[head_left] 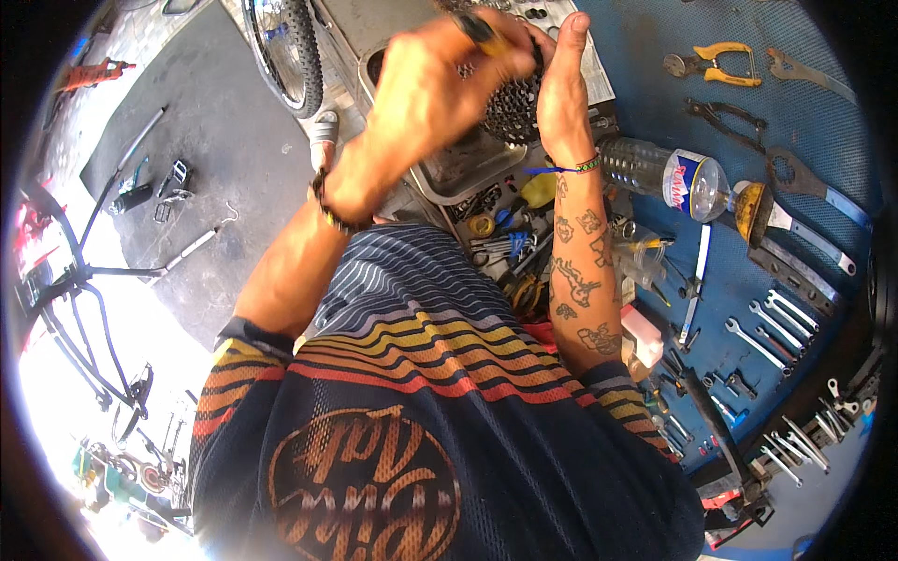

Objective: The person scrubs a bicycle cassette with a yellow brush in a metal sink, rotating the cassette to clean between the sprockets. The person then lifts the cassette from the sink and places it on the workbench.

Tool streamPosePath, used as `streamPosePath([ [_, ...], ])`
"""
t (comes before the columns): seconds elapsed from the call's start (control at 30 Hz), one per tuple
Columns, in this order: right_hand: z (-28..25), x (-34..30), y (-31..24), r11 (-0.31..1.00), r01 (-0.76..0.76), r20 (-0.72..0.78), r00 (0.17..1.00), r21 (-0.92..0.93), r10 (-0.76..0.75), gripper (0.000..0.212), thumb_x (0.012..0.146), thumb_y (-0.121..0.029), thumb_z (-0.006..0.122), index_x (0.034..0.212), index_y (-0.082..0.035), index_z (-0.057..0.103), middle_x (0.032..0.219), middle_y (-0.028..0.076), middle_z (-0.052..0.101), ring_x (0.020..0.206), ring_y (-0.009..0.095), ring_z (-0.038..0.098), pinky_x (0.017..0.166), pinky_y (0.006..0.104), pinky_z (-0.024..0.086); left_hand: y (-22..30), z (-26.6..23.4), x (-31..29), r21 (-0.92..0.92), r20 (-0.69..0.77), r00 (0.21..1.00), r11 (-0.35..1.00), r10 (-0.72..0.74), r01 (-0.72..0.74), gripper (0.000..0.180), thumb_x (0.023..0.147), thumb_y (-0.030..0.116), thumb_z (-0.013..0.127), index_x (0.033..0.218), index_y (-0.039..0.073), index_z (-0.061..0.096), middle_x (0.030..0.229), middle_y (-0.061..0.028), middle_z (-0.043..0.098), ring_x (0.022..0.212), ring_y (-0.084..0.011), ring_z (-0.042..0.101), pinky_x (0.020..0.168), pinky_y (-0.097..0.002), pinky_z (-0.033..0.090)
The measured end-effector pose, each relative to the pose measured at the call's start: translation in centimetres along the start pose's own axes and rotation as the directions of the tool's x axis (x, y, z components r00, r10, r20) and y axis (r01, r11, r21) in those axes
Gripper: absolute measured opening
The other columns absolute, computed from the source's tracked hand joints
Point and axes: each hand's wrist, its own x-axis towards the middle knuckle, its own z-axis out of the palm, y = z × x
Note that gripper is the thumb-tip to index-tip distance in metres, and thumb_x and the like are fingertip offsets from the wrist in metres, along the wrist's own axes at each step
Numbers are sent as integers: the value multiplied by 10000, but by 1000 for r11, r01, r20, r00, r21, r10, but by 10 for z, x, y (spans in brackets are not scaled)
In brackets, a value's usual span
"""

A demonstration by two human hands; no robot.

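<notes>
We are closing our blurred left hand (426, 82) around a black-and-yellow handled tool (481, 35), while our half-curled right hand (565, 98), thumb raised, is holding a dark, round, toothed metal cassette (513, 110) over a grey rectangular metal tray (468, 176).

A workshop seen from above through a round, wide lens, with the corners falling to black. On the left, a large dark grey mat (248, 178) covers part of a pale paved floor (150, 51). Strong daylight floods the lower left, bleaching the ground to a white glare (159, 327) behind a dark bicycle frame (86, 273). A knobbly bicycle tyre (307, 70) stands at the top. The right side is a blue, finely textured panel (669, 33), upright or flat is unclear, with rows of silver wrenches (760, 347) along its lower right.
</notes>
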Motion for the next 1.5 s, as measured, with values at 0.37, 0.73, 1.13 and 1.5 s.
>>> streamPosePath([
  [0.37, 5, 0, 2, 986, 109, 64, 991, 125, -118, 905, 1154, -671, 154, 1478, 26, 631, 1493, 128, 649, 1411, 249, 567, 1245, 395, 370, 6, -10, 16, -84, 8, 980, 977, -198, 198, 92, 1003, 90, 780, 1035, 6, 799, 1074, -112, 808, 874, -217, 777, 741, -362, 659],
  [0.73, 0, -23, 5, 853, 42, -233, 954, -520, -190, 772, 1162, -618, 377, 1364, 50, 708, 1210, 182, 771, 1167, 240, 684, 1063, 383, 480, -4, -12, 22, -177, -99, 995, 984, -28, 10, 191, 1059, 134, 739, 1146, -22, 672, 978, -112, 798, 921, -176, 764, 838, -332, 623],
  [1.13, 0, -28, 11, 842, 92, -172, 961, -532, -214, 691, 1169, -546, 452, 1379, 69, 686, 1207, 120, 775, 1079, 168, 671, 993, 315, 512, -4, -33, 38, -310, -28, 931, 888, -365, 339, 161, 1054, 97, 711, 1118, -50, 706, 974, -123, 796, 911, -202, 779, 844, -359, 627],
  [1.5, -2, -31, 14, 870, 90, -196, 958, -485, -208, 577, 1158, -474, 541, 1363, 38, 714, 1190, 83, 769, 1094, 127, 642, 1005, 296, 493, -15, -33, 33, -287, 12, 928, 888, -371, 359, 155, 1063, 108, 696, 1122, -30, 735, 1002, -131, 810, 946, -202, 778, 876, -340, 627],
])
